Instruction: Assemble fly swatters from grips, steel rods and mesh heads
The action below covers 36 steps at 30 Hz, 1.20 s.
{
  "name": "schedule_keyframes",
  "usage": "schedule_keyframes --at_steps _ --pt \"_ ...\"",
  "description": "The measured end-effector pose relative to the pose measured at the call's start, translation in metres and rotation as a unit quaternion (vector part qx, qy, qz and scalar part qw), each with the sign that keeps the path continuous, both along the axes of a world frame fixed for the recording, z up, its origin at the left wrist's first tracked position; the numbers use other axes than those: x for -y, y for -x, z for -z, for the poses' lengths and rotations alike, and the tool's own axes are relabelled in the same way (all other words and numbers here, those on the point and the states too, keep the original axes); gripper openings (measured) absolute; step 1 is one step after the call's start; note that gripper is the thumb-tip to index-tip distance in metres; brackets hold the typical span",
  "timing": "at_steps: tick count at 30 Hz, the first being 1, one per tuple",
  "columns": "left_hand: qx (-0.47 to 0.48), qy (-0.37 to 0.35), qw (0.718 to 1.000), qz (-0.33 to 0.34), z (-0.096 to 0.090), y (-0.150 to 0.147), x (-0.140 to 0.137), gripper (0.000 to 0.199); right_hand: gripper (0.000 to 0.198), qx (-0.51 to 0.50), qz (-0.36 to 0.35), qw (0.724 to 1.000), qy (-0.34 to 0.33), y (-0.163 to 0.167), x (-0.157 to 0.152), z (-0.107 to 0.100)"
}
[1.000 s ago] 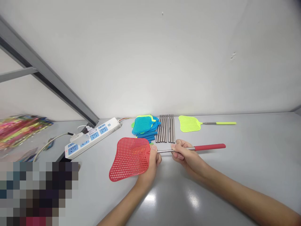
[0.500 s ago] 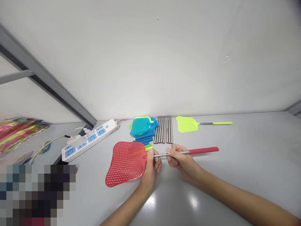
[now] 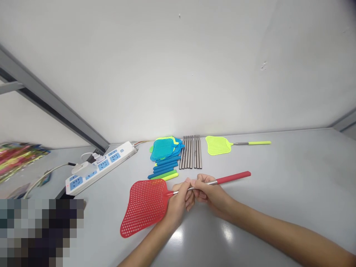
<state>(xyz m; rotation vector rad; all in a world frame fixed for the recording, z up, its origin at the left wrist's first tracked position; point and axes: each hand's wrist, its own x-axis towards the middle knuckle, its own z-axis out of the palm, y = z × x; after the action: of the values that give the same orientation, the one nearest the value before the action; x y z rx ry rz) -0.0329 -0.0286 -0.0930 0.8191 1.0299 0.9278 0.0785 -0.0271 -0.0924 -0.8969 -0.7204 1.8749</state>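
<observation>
A red fly swatter with a metal rod and a red grip is held across in front of me, its perforated head to the left. My left hand pinches the rod a little right of the head. Close beside it, my right hand is closed round the rod, left of the red grip. Behind them lie blue, green and yellow handle sleeves, a stack of blue and yellow swatter heads, and a row of metal rods.
A yellow-green fly swatter lies at the back right near the wall. On the left stands a white power strip with plugs and cables. Colourful plastic-wrapped items lie farther left, beside a grey metal frame.
My left hand has shifted right along the rod, close to my right hand. The swatter's red head has dropped lower and tilted, uncovering the sleeves behind it. The view has shifted slightly.
</observation>
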Motion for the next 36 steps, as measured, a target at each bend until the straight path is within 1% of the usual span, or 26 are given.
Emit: schedule_keyframes --at_steps 4,9,13,16,22,25,27,30,34,36 --pt "-0.002 0.009 1.000 0.011 -0.010 0.000 -0.001 0.049 0.030 -0.005 0.018 1.000 0.012 0.000 0.000 -0.009" --pt "-0.016 0.001 1.000 0.020 -0.021 0.002 -0.002 0.048 0.030 -0.014 0.014 0.998 0.056 -0.003 -0.001 -0.020" --pt "-0.035 -0.014 0.999 0.016 -0.025 0.006 -0.006 0.047 0.027 -0.011 0.023 0.996 0.086 -0.007 -0.004 -0.024" --pt "-0.032 -0.024 0.999 0.020 -0.027 0.008 -0.010 0.046 0.025 -0.013 0.030 0.995 0.089 -0.010 -0.007 -0.028" --pt "-0.019 -0.033 0.998 0.042 -0.033 0.006 -0.021 0.047 0.030 0.007 0.042 0.998 0.039 -0.018 -0.015 -0.041" --pt "-0.014 -0.049 0.998 0.038 -0.039 0.001 -0.027 0.046 0.029 -0.014 0.058 0.998 0.019 -0.018 -0.022 -0.045" --pt "-0.008 -0.065 0.998 0.020 -0.044 -0.005 -0.030 0.046 0.027 -0.027 0.082 0.996 0.002 -0.017 -0.027 -0.049" --pt "-0.002 -0.093 0.996 -0.007 -0.055 -0.018 -0.034 0.045 0.028 -0.031 0.117 0.992 -0.023 -0.015 -0.032 -0.058" --pt "-0.020 -0.135 0.990 0.021 -0.074 -0.032 -0.042 0.041 0.032 -0.040 0.114 0.991 -0.058 -0.016 -0.036 -0.072" --pt "-0.016 -0.138 0.989 0.043 -0.083 -0.034 -0.048 0.040 0.032 -0.039 0.116 0.990 -0.072 -0.019 -0.037 -0.080"
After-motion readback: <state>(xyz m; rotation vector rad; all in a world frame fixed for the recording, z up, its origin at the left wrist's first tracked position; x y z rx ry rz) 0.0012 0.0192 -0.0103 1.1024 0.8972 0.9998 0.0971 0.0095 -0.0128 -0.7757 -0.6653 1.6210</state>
